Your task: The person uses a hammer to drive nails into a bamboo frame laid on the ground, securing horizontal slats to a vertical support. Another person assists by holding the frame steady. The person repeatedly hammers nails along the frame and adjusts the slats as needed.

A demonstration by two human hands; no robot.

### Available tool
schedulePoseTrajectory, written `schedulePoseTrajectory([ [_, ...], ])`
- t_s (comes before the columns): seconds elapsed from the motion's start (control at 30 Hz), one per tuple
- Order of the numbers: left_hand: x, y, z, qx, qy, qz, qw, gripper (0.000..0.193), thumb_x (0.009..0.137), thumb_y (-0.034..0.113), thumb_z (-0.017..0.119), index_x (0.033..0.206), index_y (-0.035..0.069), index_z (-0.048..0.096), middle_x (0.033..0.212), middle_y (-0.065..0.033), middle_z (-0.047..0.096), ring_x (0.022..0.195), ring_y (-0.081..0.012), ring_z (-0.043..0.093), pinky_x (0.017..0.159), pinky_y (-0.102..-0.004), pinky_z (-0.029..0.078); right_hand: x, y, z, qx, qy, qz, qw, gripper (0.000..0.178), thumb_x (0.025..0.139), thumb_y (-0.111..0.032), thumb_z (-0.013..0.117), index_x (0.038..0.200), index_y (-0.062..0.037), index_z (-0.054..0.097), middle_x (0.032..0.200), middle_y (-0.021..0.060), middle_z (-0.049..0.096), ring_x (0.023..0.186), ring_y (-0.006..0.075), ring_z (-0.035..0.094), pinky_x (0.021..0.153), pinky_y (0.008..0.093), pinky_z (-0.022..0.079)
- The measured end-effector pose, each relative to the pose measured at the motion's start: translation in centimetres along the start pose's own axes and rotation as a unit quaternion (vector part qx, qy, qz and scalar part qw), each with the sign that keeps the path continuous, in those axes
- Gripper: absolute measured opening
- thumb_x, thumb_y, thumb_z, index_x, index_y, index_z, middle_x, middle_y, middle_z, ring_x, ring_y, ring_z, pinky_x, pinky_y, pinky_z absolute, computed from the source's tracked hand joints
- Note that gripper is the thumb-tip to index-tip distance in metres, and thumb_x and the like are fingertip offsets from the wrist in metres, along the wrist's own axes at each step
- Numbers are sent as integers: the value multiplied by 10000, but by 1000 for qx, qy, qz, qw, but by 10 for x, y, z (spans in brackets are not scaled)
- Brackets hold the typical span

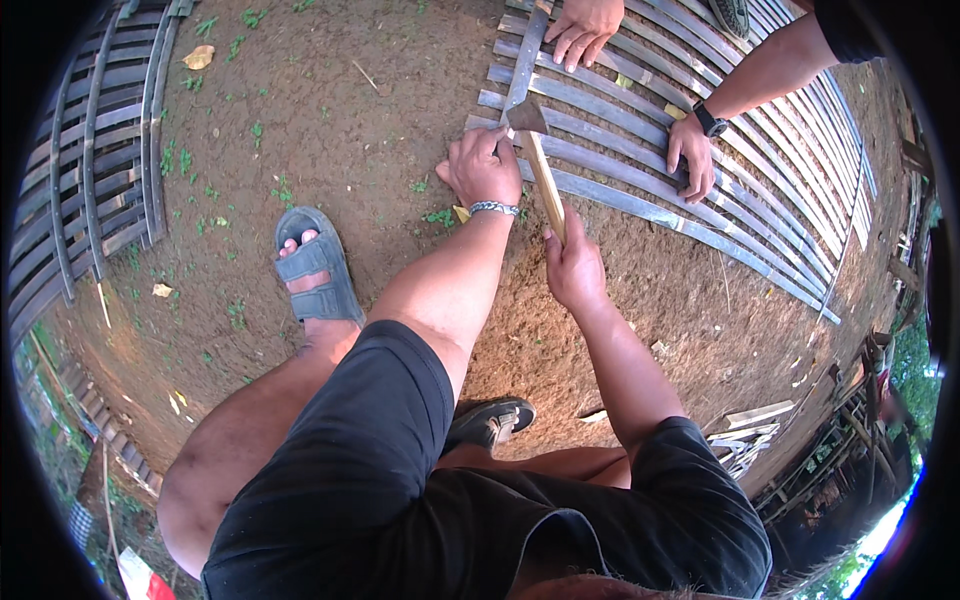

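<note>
While the right hand (575, 262) has its fingers wrapped round the wooden handle of a hatchet (546, 188), the metal head sits just beyond the left hand (482, 168), very near its thumb. Left fingers curled low at the corner of a slatted panel (632, 170); whether they pinch anything is hidden, so I cannot tell. Panel lies on bare soil (400, 130), spreading away to the right of those fingers; a cross strip (524, 65) runs forward from just past their tips.

Main hazard, as I judge it: a glancing blow. Head and left fingers are so close that a small slip, or a twist of the handle, could catch thumb or knuckle. Flared edge faces right, away from the left fingers (toward the slats, which it might nick or split).

Second risk: 2 co-worker hands. The upper hand (588, 25) rests at the cross strip, ahead of the left fingers; the watch-wearing hand (690, 160) bears on slats to the right of them. If either lifted, the thin slats could spring or slide. A wide swing might also stray toward the upper hand. Soft, uneven soil probably gives poor backing, inviting bounce.
</note>
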State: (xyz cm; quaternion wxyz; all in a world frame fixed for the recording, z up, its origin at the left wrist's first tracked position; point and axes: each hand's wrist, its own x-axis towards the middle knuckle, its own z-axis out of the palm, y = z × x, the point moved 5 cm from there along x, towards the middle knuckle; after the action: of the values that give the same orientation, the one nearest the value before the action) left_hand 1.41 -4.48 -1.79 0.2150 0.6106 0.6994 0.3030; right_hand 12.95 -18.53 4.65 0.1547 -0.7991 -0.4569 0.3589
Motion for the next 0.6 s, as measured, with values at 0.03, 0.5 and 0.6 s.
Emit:
schedulePoseTrajectory([
  [0.03,0,1,-2,-3,5,5,1000,103,843,209,703,919,238,767,988,65,718,1004,-197,636,899,-426,363,0,-9,-6,6,9,3,1000,522,1005,-180,567,1492,-111,392,1128,312,670,975,510,664,813,566,542],
  [0.5,0,0,0,-1,14,22,1000,91,850,212,691,905,235,761,1007,55,719,992,-211,638,882,-430,361,-3,-22,-18,4,71,-71,995,538,1002,-179,560,1501,-111,371,1187,300,653,982,498,664,829,565,545],
  [0.6,1,0,1,8,10,16,1000,99,850,218,684,909,233,762,1006,58,719,1000,-211,635,884,-433,362,0,-11,-6,-46,4,11,999,535,1006,-191,560,1501,-122,372,1190,298,654,987,503,662,833,567,544],
])
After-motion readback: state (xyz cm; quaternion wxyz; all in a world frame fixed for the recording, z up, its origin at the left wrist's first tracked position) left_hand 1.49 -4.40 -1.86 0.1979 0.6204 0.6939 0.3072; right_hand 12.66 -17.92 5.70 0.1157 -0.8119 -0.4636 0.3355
